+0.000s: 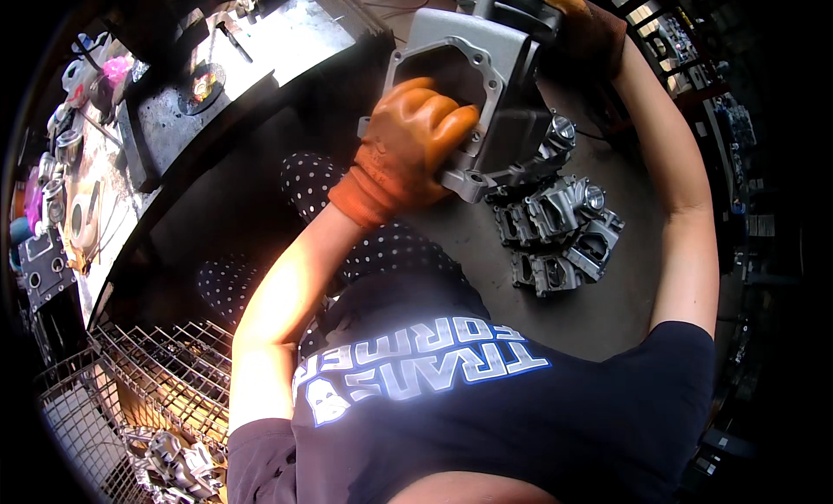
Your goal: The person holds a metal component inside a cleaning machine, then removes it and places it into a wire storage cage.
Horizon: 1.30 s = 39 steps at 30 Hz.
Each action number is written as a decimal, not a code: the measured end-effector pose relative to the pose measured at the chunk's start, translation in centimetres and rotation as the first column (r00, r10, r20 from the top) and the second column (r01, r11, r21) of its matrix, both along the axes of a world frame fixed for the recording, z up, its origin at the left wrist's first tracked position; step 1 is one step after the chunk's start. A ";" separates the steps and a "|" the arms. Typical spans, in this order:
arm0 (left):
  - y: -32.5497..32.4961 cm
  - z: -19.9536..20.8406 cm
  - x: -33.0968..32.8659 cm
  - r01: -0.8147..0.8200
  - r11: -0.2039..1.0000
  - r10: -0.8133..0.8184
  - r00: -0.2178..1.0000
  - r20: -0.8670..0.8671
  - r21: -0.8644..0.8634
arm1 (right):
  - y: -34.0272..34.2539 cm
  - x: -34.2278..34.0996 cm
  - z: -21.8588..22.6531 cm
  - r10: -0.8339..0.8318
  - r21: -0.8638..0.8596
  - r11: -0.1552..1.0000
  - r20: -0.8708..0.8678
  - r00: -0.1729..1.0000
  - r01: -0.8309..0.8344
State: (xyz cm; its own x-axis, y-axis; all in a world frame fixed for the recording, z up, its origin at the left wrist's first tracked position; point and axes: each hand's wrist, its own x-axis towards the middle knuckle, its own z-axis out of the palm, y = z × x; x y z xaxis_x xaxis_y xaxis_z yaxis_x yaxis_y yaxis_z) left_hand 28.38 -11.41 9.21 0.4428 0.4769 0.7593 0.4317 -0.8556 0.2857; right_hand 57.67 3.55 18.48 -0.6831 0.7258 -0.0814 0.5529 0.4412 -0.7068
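A large grey cast-metal housing point(514, 75) is held up in front of me, tilted, with a big flanged opening facing my left side. My left hand point(406, 144), in an orange coated glove, has its fingers curled over the lower rim of that opening. At the housing's far right end is my right hand point(592, 31), gloved in the same orange. It grips the upper part there, and its fingertips are partly hidden behind the metal.
Several smaller metal castings point(555, 213) lie grouped on the floor beyond the housing. To the left a cluttered metal workbench point(282, 40) carries a dark round dish point(186, 101) and a slim black tool point(234, 42). A wire basket point(160, 352) stands lower left, near more castings point(178, 465).
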 end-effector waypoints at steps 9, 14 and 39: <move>-0.1 -7.8 -3.6 -0.227 0.973 0.213 0.955 -0.208 -0.042 | -4.5 -4.2 -9.8 -0.714 -0.698 0.604 -0.260 0.650 0.384; -5.6 -2.2 -15.9 -0.673 0.721 0.657 0.740 -0.145 -0.168 | -0.7 -1.6 -22.2 -0.834 -0.720 0.503 -0.259 0.487 0.478; -63.1 -2.6 -36.5 -0.226 -0.926 0.302 -0.924 -0.234 -0.304 | -12.4 -36.4 -21.3 0.322 0.356 0.914 -0.344 0.882 -0.195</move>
